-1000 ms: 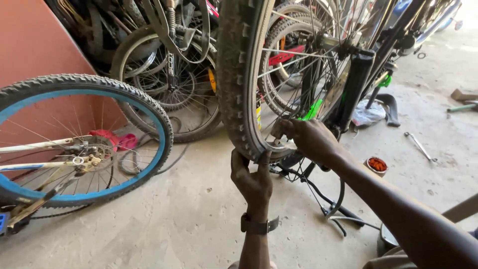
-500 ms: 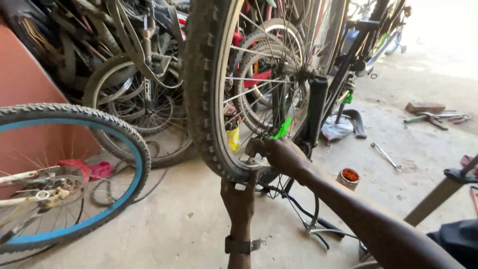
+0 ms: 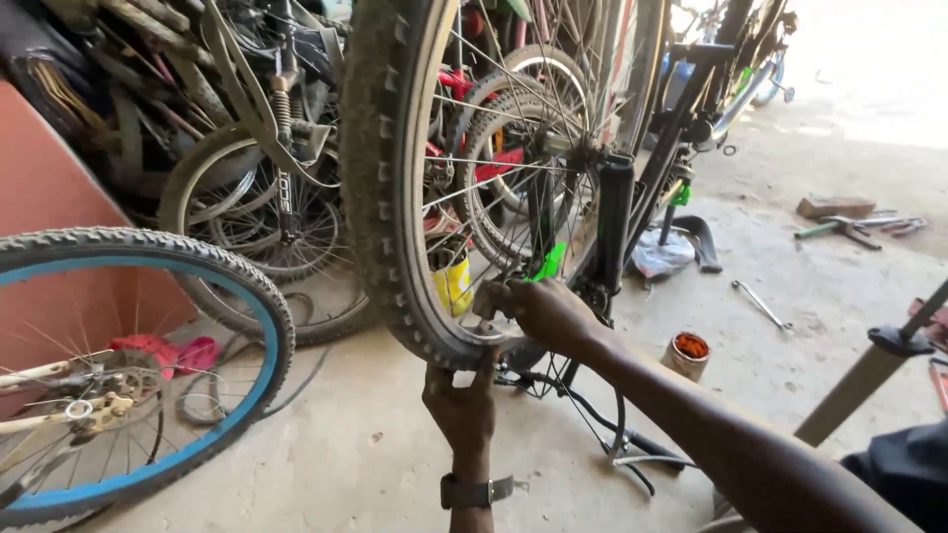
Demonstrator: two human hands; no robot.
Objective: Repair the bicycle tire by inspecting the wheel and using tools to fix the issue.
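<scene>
Blue wheel (image 3: 118,375): It stands at the far left, by the pink wall (image 3: 59,197). It has a blue rim and a knobby black tyre. No hand touches it.

Red rag (image 3: 163,350): It lies on the floor behind the blue wheel.

Bike pile (image 3: 247,148): Many old bikes and wheels lean together at the back left.

Big wheel (image 3: 395,197): This is the thing being worked on. It stands up tall in the middle, near the camera, with a thick black tyre and a silver rim. The tyre sits on the rim all the way round, as far as I can see.

Left hand (image 3: 462,410): It comes up from below and grips the bottom of the big wheel. The fingers close on the tyre and rim. A watch (image 3: 474,491) is on the wrist.

Right hand (image 3: 543,314): It reaches in from the right and curls over the rim, just above the left hand. The fingers pinch something small at the rim, but I cannot tell what.

How far along: Both hands work on one low spot of the wheel, so I think the job is in the middle, not done.

Small tin (image 3: 688,355): It stands on the floor to the right, with orange stuff inside.

Spanner (image 3: 758,304): It lies on the floor, farther right.

Tools (image 3: 849,225): A few more lie at the far right.
</scene>
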